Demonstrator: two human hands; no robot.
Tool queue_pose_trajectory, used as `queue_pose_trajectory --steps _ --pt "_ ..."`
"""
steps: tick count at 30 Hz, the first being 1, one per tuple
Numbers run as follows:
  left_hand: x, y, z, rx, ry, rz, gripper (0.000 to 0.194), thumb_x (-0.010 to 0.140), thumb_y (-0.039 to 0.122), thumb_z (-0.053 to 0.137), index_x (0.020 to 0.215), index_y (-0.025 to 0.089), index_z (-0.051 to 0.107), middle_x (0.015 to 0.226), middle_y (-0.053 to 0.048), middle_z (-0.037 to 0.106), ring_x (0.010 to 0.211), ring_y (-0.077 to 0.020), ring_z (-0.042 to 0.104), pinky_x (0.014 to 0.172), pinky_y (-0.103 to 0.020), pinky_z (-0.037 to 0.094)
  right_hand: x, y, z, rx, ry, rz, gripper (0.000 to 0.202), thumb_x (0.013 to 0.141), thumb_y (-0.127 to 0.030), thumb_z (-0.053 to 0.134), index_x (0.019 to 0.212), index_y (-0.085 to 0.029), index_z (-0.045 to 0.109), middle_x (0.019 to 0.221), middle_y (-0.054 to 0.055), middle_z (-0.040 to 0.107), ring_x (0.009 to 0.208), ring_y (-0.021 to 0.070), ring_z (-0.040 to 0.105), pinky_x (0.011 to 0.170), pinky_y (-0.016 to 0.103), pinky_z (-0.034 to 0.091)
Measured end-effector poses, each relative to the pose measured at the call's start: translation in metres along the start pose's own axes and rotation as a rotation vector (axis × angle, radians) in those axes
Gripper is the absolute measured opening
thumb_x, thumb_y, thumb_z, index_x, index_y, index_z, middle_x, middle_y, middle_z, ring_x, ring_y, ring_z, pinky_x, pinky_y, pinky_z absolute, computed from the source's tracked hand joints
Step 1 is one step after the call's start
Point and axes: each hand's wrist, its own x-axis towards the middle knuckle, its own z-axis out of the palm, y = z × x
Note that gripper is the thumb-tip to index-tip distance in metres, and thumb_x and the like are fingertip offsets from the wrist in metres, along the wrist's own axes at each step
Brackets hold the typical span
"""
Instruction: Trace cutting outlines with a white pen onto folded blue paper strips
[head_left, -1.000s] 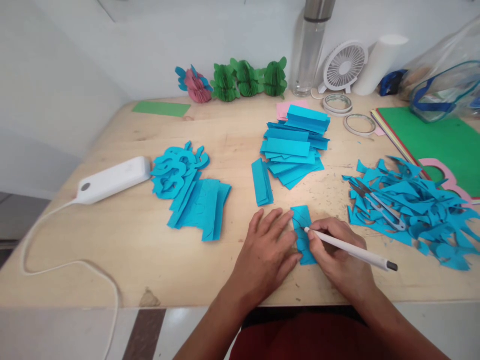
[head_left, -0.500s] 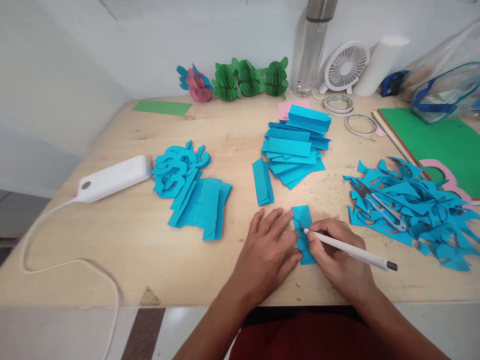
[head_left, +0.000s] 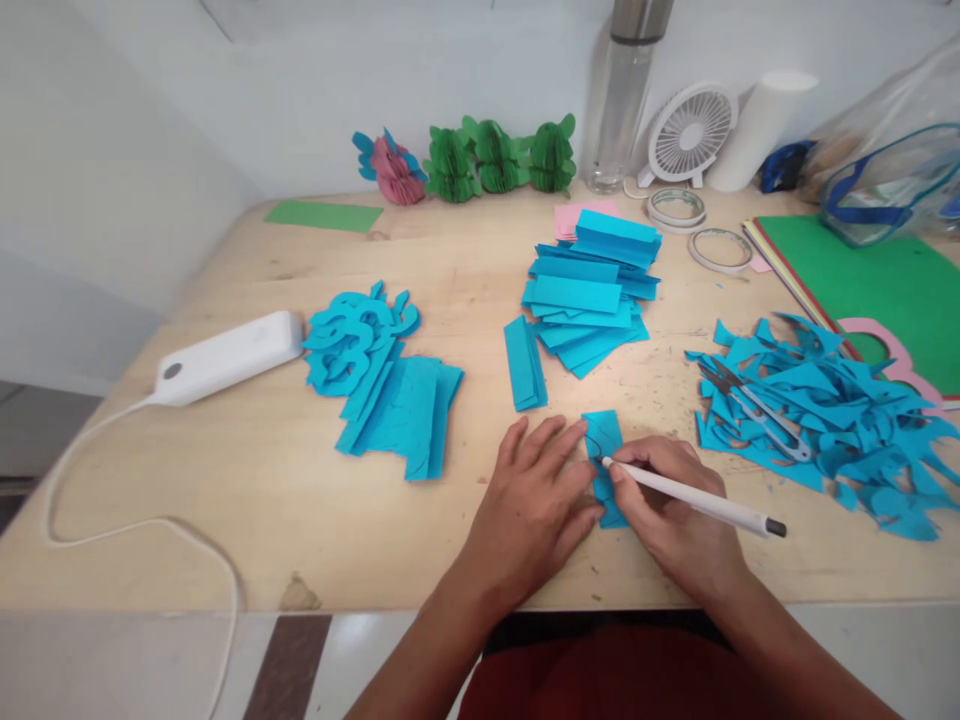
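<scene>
From my seat, the blue paper strip [head_left: 606,434] lies between both hands, long axis running away from the body, a dark curve drawn on it. The left hand [head_left: 534,500] rests flat at its left edge, fingers slightly apart, gripping nothing. The right hand [head_left: 679,505], at its right edge, pinches a slim, smooth white pen [head_left: 697,497]; its tip seems to meet the strip. Right of the strip, jagged, curling scraps [head_left: 814,388] hold metal scissors [head_left: 772,413]; beyond it, crisply folded papers [head_left: 576,294].
</scene>
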Motion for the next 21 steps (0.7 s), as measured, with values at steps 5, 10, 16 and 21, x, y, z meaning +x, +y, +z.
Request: queue_pose_trajectory --steps 5,10,16,21 --pt "-0.0013 -0.0001 0.0003 -0.006 0.003 -0.005 0.017 0.093 0.034 0.053 0.099 0.02 0.062 0.144 -0.007 0.051 0.136 -0.0289 0.039 0.116 -0.056 0.025 -0.0012 0.0005 0.0003 -0.023 0.04 0.026 0.008 0.086 -0.023 0.055 0.078 -0.023 0.058 0.07 -0.002 0.068 0.067 0.0165 0.062 0.072 0.034 0.043" --pt "-0.0015 0.0001 0.0005 -0.01 0.003 -0.009 0.017 0.092 0.033 0.054 0.1 0.02 0.061 0.143 -0.007 0.052 0.136 -0.0286 0.039 0.116 -0.056 0.025 -0.0022 0.0013 0.0006 -0.051 0.054 0.025 0.009 0.086 -0.023 0.055 0.078 -0.023 0.058 0.071 -0.001 0.069 0.068 0.0168 0.062 0.073 0.034 0.043" --pt "-0.0009 0.0004 0.0 -0.007 0.001 -0.006 0.018 0.093 0.034 0.054 0.1 0.02 0.062 0.143 -0.007 0.051 0.136 -0.0283 0.039 0.117 -0.056 0.024 -0.0021 0.0006 0.0007 -0.045 0.042 0.011 0.008 0.086 -0.023 0.054 0.078 -0.023 0.057 0.071 -0.001 0.068 0.068 0.0171 0.062 0.073 0.034 0.044" --pt "-0.0008 0.0004 0.0001 -0.013 0.001 -0.006 0.018 0.092 0.034 0.054 0.1 0.02 0.062 0.143 -0.008 0.052 0.136 -0.0288 0.04 0.116 -0.056 0.025 -0.0009 -0.001 0.0012 -0.03 0.03 0.019 0.008 0.085 -0.023 0.055 0.078 -0.023 0.058 0.07 -0.001 0.068 0.067 0.0176 0.062 0.071 0.034 0.044"
